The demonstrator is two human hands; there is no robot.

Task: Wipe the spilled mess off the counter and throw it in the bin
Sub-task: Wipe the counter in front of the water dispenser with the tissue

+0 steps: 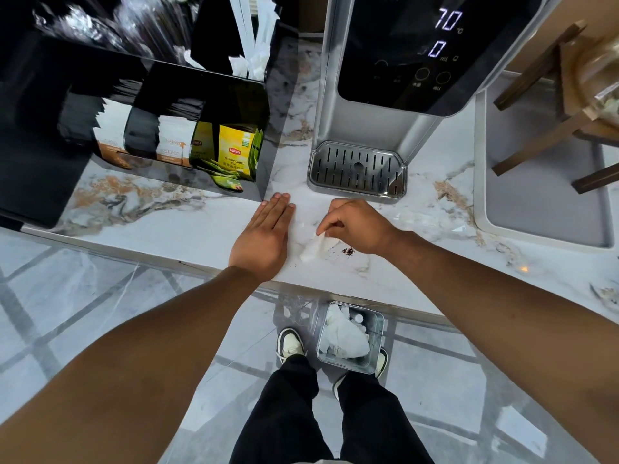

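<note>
A white tissue (316,248) lies crumpled on the marble counter (187,226) near its front edge. My right hand (355,226) pinches its upper end between the fingertips. Dark brown crumbs (348,251) are scattered just right of the tissue, under my right wrist. My left hand (264,234) rests flat on the counter, palm down with fingers together, to the left of the tissue and holding nothing. On the floor below the counter edge stands a small clear bin (375,333) with white crumpled paper inside, next to my shoes.
A silver water dispenser (365,128) with a drip tray stands behind my hands. At the back left, a black organiser (214,95) holds yellow tea bags and sachets. A grey tray (536,195) with a wooden stand sits on the right.
</note>
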